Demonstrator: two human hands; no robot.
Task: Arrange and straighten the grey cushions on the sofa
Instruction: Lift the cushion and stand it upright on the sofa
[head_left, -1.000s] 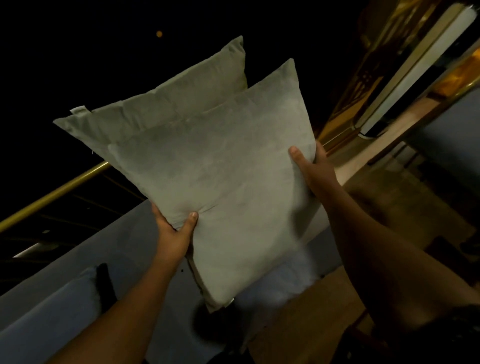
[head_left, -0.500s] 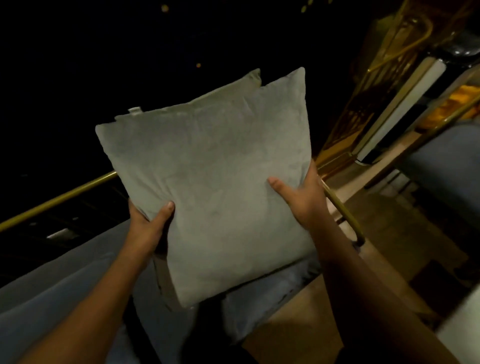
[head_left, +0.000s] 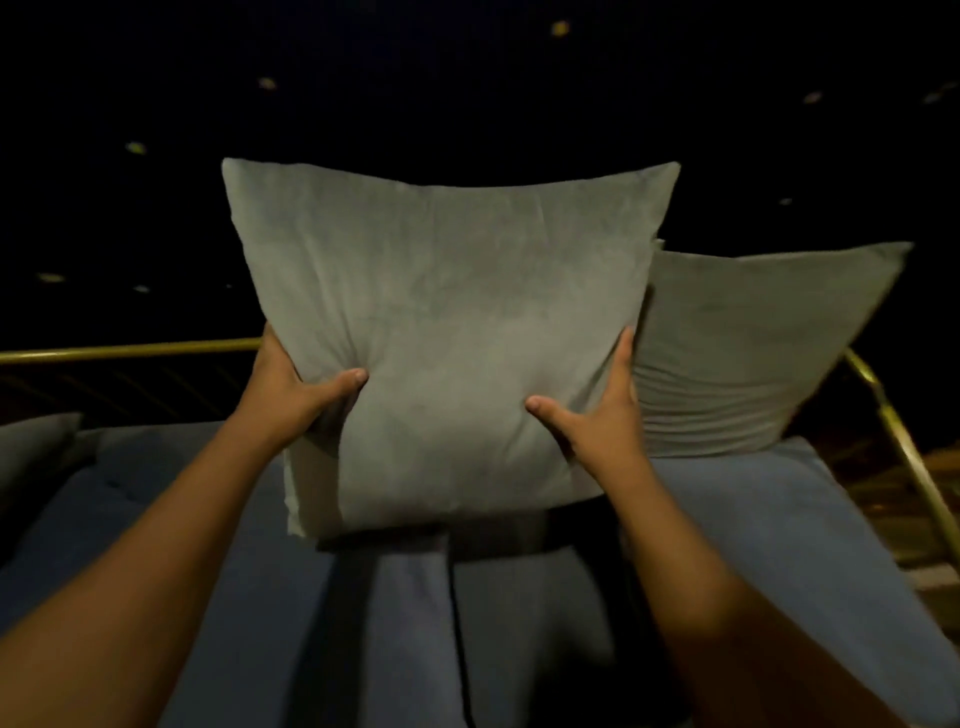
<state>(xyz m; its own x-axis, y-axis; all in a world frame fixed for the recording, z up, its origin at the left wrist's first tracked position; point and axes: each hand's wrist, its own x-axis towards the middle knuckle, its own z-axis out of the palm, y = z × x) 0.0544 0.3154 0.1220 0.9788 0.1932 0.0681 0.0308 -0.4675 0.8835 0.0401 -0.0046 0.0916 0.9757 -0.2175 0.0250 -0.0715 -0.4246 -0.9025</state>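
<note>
I hold a square grey cushion (head_left: 447, 322) upright over the blue sofa seat (head_left: 519, 623). My left hand (head_left: 298, 384) grips its lower left edge, thumb on the front. On its lower right edge sits my right hand (head_left: 597, 415), thumb pressing the fabric. The cushion's bottom edge is close to the seat; contact cannot be made out. A second grey cushion (head_left: 753, 353) leans in the sofa's right corner, partly behind the held one. The edge of a third grey cushion (head_left: 31, 447) shows at the far left.
A brass rail (head_left: 130, 351) runs along the sofa's back and bends down the right side (head_left: 904, 447). Beyond the rail everything is dark with a few small lights. Wooden flooring (head_left: 883, 488) shows at the right.
The two cushions held together have separated: one now leans in the right corner, the other stands upright in front of me. The view has swung to face the sofa squarely.
</note>
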